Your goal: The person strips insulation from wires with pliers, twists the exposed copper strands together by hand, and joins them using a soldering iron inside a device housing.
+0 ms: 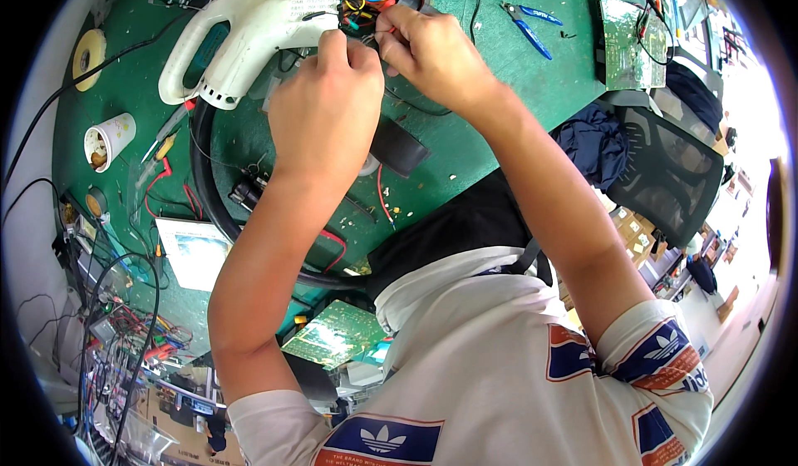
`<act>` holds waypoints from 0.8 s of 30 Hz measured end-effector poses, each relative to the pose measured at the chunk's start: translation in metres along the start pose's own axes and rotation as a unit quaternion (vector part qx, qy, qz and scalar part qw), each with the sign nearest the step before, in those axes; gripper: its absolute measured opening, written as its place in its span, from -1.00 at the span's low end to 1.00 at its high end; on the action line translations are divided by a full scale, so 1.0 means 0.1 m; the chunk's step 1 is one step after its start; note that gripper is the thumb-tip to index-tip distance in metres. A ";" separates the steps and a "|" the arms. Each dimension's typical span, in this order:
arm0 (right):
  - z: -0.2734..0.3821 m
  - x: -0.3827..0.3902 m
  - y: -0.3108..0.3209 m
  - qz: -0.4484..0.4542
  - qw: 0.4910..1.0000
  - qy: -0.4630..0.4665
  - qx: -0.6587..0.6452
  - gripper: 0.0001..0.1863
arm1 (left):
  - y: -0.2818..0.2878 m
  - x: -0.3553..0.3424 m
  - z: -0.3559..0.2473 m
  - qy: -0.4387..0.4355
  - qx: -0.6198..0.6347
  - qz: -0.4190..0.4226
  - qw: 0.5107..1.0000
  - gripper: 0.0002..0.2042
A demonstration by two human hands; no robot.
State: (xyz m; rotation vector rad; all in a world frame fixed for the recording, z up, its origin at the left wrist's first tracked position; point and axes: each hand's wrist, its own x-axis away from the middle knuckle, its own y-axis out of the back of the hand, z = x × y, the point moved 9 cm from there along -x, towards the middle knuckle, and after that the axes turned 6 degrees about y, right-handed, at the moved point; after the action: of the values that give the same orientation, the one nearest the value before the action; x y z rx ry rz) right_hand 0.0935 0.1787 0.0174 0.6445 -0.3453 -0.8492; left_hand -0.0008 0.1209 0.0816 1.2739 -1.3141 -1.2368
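Note:
A white pistol-shaped charging gun lies on its side on the green table, its loop handle to the left. From its open right end spills a bundle of coloured wires. My right hand pinches a wire at that bundle, thumb and forefinger closed. Close beside it, my left hand is closed, back of the hand up; whatever its fingertips grip is hidden. A thick black cable curves from the gun's lower end toward my lap. Under my wrists lies a dark block-like part.
Blue-handled cutters lie at the far right. At left stand a paper cup and a roll of tape. Red test leads and a white sheet are nearer me. A mesh chair stands to the right.

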 end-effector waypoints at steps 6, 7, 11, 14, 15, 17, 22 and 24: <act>0.02 0.00 0.01 -0.003 1.000 -0.009 -0.005 -0.84 | -0.03 0.02 -0.05 -0.012 -0.008 0.012 1.000 -0.84; 0.01 0.00 0.00 -0.004 1.000 -0.009 -0.008 -0.84 | -0.06 0.03 -0.03 -0.008 0.004 0.025 1.000 -0.82; 0.03 -0.02 0.01 -0.003 1.000 0.001 -0.001 -0.84 | -0.08 0.05 0.02 -0.001 0.030 0.024 0.999 -0.80; 0.04 -0.01 0.03 -0.008 1.000 0.008 -0.008 -0.84 | -0.08 0.05 0.03 0.005 0.032 0.025 0.999 -0.79; 0.04 -0.01 0.03 -0.003 1.000 0.010 -0.006 -0.84 | -0.10 0.05 0.04 0.010 0.035 0.029 0.999 -0.79; 0.02 -0.01 0.01 0.007 1.000 0.015 -0.002 -0.84 | -0.12 0.06 0.07 0.019 0.040 0.034 0.998 -0.79; 0.06 -0.01 0.02 0.007 1.000 0.022 0.000 -0.85 | -0.06 0.08 0.08 0.008 0.052 -0.022 0.998 -0.82; 0.07 0.00 0.02 0.001 1.000 0.030 0.001 -0.85 | -0.06 0.08 0.09 0.011 0.057 -0.019 0.998 -0.82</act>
State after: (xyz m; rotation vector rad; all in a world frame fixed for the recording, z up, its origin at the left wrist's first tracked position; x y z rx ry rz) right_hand 0.0910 0.1771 0.0241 0.6705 -0.2930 -0.8269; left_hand -0.0094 0.1133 0.0744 1.3940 -1.3670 -1.1854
